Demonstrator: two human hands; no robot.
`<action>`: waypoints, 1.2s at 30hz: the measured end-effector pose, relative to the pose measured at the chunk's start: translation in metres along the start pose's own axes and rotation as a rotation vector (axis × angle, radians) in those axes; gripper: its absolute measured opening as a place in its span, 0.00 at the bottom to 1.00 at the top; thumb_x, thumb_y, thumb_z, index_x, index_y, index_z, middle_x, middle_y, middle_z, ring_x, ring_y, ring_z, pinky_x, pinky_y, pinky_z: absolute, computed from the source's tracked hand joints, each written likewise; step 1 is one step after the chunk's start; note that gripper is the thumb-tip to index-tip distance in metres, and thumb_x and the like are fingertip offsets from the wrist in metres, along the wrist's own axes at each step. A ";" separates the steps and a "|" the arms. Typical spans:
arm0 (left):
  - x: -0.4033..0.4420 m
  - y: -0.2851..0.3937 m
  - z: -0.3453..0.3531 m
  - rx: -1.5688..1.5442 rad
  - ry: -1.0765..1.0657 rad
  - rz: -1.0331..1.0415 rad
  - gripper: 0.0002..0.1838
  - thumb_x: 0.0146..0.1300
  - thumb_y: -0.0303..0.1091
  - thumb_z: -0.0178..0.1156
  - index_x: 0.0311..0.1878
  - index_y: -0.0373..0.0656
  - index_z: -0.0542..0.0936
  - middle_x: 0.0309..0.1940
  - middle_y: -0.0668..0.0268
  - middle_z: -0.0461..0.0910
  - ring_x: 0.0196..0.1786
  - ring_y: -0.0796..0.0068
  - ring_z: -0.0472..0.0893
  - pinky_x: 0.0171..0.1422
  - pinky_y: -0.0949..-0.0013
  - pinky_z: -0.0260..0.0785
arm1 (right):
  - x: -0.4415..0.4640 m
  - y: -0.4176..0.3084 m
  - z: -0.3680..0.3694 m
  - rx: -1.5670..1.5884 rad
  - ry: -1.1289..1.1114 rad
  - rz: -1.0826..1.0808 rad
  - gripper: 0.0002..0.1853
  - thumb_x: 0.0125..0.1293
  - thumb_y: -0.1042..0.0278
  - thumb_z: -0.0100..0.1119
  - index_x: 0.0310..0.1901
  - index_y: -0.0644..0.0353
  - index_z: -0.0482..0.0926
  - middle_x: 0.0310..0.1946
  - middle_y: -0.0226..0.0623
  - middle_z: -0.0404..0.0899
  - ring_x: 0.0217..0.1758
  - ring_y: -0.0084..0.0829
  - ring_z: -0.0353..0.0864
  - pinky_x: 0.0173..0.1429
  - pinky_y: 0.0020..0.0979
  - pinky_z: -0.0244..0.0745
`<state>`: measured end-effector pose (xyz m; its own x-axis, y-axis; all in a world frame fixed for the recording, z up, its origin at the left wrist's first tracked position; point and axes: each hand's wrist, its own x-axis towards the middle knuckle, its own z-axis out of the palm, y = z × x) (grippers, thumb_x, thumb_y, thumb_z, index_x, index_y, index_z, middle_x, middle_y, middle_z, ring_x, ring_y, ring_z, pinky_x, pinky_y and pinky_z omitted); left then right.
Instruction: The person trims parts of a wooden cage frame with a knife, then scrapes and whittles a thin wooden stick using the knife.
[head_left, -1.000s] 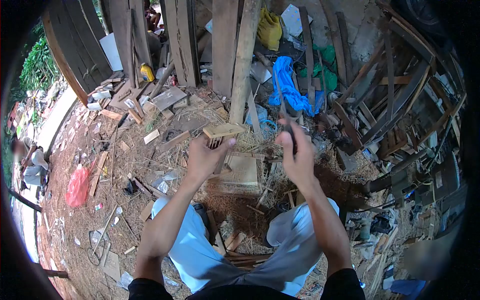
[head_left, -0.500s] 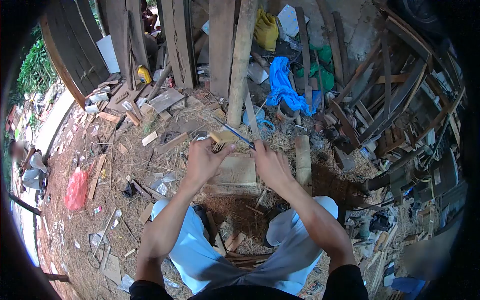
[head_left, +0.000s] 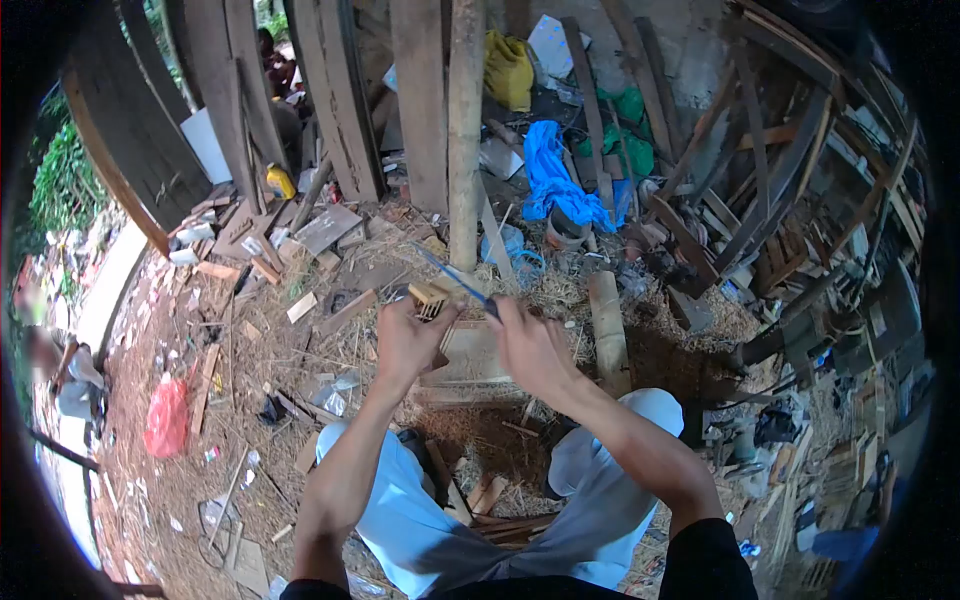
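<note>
the floor (head_left: 165,335) is covered with straw, shavings and scraps of wood, and a red plastic bag (head_left: 166,418) is seen lying at the left of the frame. the upper left and top centre are lined with tall upright planks (head_left: 420,110), gaps being left between some. in front of them a round post (head_left: 465,140) is set upright. at upper right a grey wall (head_left: 703,75) is partly hidden by leaning boards, and the right side is filled with jumbled timber (head_left: 795,180). at far left, green foliage (head_left: 68,185) and brightly lit ground (head_left: 113,280) are shown; the upper right is left in shade.
</note>
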<state>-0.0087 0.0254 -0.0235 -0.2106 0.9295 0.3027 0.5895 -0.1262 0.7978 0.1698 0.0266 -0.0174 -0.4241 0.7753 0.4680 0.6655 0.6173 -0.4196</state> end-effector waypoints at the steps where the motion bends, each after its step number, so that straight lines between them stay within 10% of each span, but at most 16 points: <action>1: 0.001 -0.005 0.001 -0.022 -0.002 -0.010 0.13 0.50 0.34 0.69 0.37 0.38 0.83 0.27 0.62 0.83 0.29 0.78 0.78 0.37 0.72 0.70 | 0.000 0.000 0.000 -0.001 0.009 0.010 0.08 0.65 0.69 0.47 0.40 0.64 0.64 0.28 0.52 0.78 0.28 0.52 0.80 0.28 0.48 0.74; 5: -0.002 0.001 -0.001 -0.100 0.031 0.096 0.14 0.52 0.38 0.68 0.35 0.36 0.83 0.16 0.62 0.78 0.16 0.84 0.70 0.23 0.74 0.63 | 0.001 0.026 0.019 -0.040 -0.079 -0.033 0.08 0.64 0.71 0.47 0.41 0.64 0.64 0.28 0.56 0.77 0.27 0.56 0.77 0.27 0.50 0.71; 19: -0.001 -0.005 0.000 -0.021 -0.004 0.071 0.16 0.52 0.40 0.69 0.37 0.37 0.83 0.19 0.63 0.81 0.19 0.81 0.72 0.26 0.71 0.65 | 0.006 0.036 0.014 -0.178 -0.273 0.062 0.11 0.63 0.72 0.47 0.46 0.64 0.65 0.27 0.52 0.78 0.26 0.51 0.80 0.31 0.51 0.73; 27: -0.002 -0.006 0.003 -0.101 -0.045 0.093 0.17 0.51 0.40 0.69 0.39 0.37 0.83 0.22 0.63 0.82 0.20 0.86 0.72 0.27 0.75 0.65 | 0.021 0.039 -0.006 0.978 0.210 0.478 0.11 0.66 0.65 0.54 0.43 0.64 0.77 0.22 0.26 0.72 0.26 0.17 0.68 0.33 0.22 0.63; 36: -0.008 0.005 0.008 -0.217 -0.035 0.187 0.14 0.53 0.33 0.68 0.41 0.36 0.82 0.29 0.65 0.84 0.26 0.85 0.76 0.33 0.75 0.71 | 0.014 0.027 -0.007 1.160 0.296 0.540 0.14 0.69 0.58 0.48 0.45 0.60 0.75 0.21 0.24 0.69 0.19 0.13 0.63 0.22 0.19 0.58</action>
<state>0.0024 0.0207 -0.0260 -0.0845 0.8939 0.4403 0.4346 -0.3646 0.8236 0.1859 0.0529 -0.0168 -0.0235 0.9923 0.1213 -0.2669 0.1107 -0.9573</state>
